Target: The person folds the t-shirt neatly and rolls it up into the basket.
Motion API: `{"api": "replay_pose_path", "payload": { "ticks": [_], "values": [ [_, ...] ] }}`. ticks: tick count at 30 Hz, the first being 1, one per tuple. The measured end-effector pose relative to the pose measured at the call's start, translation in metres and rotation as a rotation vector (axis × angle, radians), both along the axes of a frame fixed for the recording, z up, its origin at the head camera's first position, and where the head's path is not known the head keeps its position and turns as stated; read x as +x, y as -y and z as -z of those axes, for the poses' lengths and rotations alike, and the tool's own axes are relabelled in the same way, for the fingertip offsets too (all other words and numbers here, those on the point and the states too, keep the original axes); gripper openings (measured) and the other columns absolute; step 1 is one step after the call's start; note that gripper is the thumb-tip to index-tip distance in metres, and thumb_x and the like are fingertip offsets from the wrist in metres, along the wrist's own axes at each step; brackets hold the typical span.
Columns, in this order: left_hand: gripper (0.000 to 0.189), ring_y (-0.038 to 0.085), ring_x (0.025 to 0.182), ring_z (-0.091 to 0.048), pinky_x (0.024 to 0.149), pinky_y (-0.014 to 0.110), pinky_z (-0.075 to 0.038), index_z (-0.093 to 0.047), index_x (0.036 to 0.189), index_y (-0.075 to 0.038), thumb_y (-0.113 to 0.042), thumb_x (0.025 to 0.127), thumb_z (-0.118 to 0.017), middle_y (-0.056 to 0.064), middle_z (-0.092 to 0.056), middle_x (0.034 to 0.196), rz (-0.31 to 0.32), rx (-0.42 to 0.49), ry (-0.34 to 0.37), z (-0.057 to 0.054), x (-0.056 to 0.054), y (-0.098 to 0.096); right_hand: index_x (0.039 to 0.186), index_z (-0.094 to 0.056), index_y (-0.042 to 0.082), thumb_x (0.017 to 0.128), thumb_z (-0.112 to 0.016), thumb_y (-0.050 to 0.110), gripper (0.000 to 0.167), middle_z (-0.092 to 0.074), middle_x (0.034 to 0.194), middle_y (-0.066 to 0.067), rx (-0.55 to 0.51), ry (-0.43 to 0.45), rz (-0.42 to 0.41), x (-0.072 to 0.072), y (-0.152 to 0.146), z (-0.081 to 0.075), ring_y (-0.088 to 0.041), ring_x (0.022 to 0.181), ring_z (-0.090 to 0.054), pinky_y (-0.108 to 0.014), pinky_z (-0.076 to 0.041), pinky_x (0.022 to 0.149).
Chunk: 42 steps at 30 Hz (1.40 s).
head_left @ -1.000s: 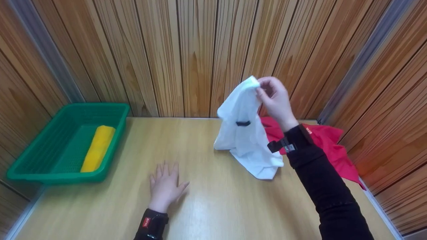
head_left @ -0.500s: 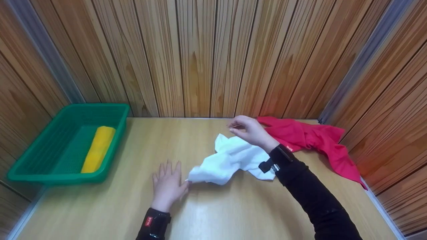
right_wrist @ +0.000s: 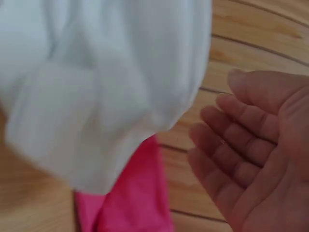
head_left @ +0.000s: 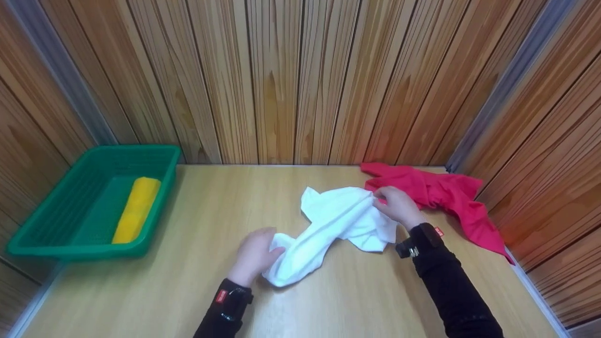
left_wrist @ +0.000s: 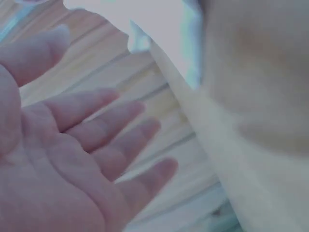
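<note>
A crumpled white cloth [head_left: 328, 225] lies slantwise on the table between my hands. My left hand [head_left: 253, 256] is at its near left end, the thumb overlapping the edge in the head view. From the left wrist, that hand's fingers [left_wrist: 120, 150] look extended and spread, with the white fabric [left_wrist: 169, 29] beyond them. My right hand [head_left: 399, 206] is by the cloth's right end. In the right wrist view its fingers [right_wrist: 236, 150] are loosely bent around nothing, a gap away from the hanging white folds [right_wrist: 111, 96].
A red cloth [head_left: 441, 192] lies bunched at the back right, just beyond my right hand. On the left stands a green basket [head_left: 162, 197] holding a folded yellow cloth [head_left: 136, 211]. Wood-panelled walls [head_left: 277, 84] enclose the wooden table [head_left: 225, 197] at the back and sides.
My right hand has come down from holding up the white cloth, which now lies spread lower and leftward, and has moved right. My left hand has lifted from the tabletop to the cloth's end.
</note>
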<state>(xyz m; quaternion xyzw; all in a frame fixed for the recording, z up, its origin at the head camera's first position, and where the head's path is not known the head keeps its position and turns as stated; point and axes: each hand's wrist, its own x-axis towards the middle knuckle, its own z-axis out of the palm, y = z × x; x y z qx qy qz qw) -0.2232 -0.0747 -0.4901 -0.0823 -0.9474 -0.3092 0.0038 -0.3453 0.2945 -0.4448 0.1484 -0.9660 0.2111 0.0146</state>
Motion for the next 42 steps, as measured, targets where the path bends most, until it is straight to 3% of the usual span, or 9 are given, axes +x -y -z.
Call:
{"api": "replay_pose_path", "payload": {
  "ticks": [4, 8, 13, 17, 19, 23, 29, 34, 42],
  "values": [
    [0.037, 0.03, 0.094, -0.064, 0.086, 0.046, -0.049, -0.07, 0.112, -0.002, -0.031, 0.089, -0.074, 0.012, -0.07, 0.099, 0.082, -0.01, 0.023, 0.005, -0.007, -0.012, 0.125, -0.06, -0.006, 0.092, -0.067, 0.021, 0.043, -0.061, 0.12, -0.026, 0.084, 0.132, 0.108, -0.002, -0.01, 0.014, -0.041, 0.112, -0.055, -0.055, -0.042, 0.099],
    [0.021, 0.016, 0.065, -0.054, 0.065, 0.034, -0.044, -0.069, 0.086, -0.011, -0.029, 0.083, -0.079, -0.003, -0.058, 0.069, 0.107, -0.045, 0.049, 0.011, -0.01, -0.018, 0.127, -0.058, -0.007, 0.093, -0.066, 0.023, 0.046, -0.061, 0.121, -0.026, 0.081, 0.237, 0.146, -0.002, -0.014, 0.024, -0.04, 0.112, -0.056, -0.055, -0.041, 0.099],
    [0.022, 0.014, 0.058, -0.045, 0.057, 0.031, -0.038, -0.059, 0.07, -0.012, -0.017, 0.082, -0.077, -0.006, -0.046, 0.062, 0.121, -0.074, 0.0, 0.014, -0.013, -0.018, 0.11, -0.063, -0.007, 0.091, -0.067, 0.02, 0.034, -0.063, 0.1, -0.02, 0.087, 0.259, 0.11, -0.002, -0.014, 0.033, -0.035, 0.095, -0.056, -0.051, -0.044, 0.09],
    [0.023, 0.017, 0.058, -0.046, 0.057, 0.032, -0.037, -0.057, 0.069, -0.013, -0.014, 0.085, -0.073, -0.003, -0.045, 0.062, 0.097, -0.109, 0.017, 0.012, -0.018, -0.014, 0.113, -0.064, -0.007, 0.092, -0.066, 0.018, 0.033, -0.065, 0.105, -0.022, 0.078, 0.247, 0.114, -0.001, -0.015, 0.028, -0.038, 0.1, -0.058, -0.053, -0.044, 0.092],
    [0.015, 0.02, 0.063, -0.053, 0.062, 0.035, -0.042, -0.063, 0.075, -0.011, -0.015, 0.087, -0.072, 0.0, -0.054, 0.066, 0.064, -0.108, 0.036, 0.007, -0.022, -0.009, 0.116, -0.064, -0.006, 0.093, -0.065, 0.018, 0.033, -0.065, 0.108, -0.021, 0.057, 0.228, 0.122, -0.001, -0.017, 0.02, -0.038, 0.103, -0.058, -0.053, -0.044, 0.093],
    [0.009, 0.028, 0.078, -0.063, 0.074, 0.043, -0.049, -0.073, 0.091, -0.007, -0.015, 0.088, -0.071, 0.007, -0.069, 0.083, -0.017, -0.085, 0.017, -0.01, -0.032, 0.01, 0.11, -0.066, -0.002, 0.095, -0.063, 0.021, 0.027, -0.065, 0.099, -0.016, -0.005, 0.162, 0.12, -0.002, -0.018, -0.007, -0.033, 0.092, -0.057, -0.049, -0.046, 0.085],
    [0.011, 0.026, 0.08, -0.064, 0.075, 0.043, -0.05, -0.074, 0.098, -0.008, -0.014, 0.09, -0.07, 0.008, -0.072, 0.091, -0.127, -0.019, -0.122, -0.051, -0.048, 0.04, 0.111, -0.065, 0.002, 0.096, -0.064, 0.025, 0.027, -0.064, 0.098, -0.014, -0.112, 0.068, 0.105, 0.003, -0.015, -0.052, -0.03, 0.089, -0.056, -0.043, -0.047, 0.081],
    [0.014, 0.029, 0.084, -0.064, 0.076, 0.045, -0.051, -0.071, 0.103, -0.004, -0.012, 0.093, -0.065, 0.013, -0.07, 0.095, -0.214, 0.131, -0.25, -0.082, -0.059, 0.062, 0.117, -0.062, 0.003, 0.098, -0.061, 0.03, 0.033, -0.064, 0.105, -0.016, -0.318, -0.003, 0.144, 0.012, -0.002, -0.085, -0.029, 0.095, -0.057, -0.04, -0.049, 0.083],
    [0.013, 0.034, 0.096, -0.063, 0.086, 0.047, -0.05, -0.07, 0.103, 0.001, -0.002, 0.092, -0.063, 0.019, -0.068, 0.103, -0.294, 0.27, -0.514, -0.125, -0.061, 0.071, 0.114, -0.062, -0.002, 0.099, -0.061, 0.025, 0.031, -0.065, 0.103, -0.014, -0.579, -0.313, 0.135, 0.024, 0.022, -0.12, -0.018, 0.088, -0.059, -0.023, -0.05, 0.074]
  ]
}}
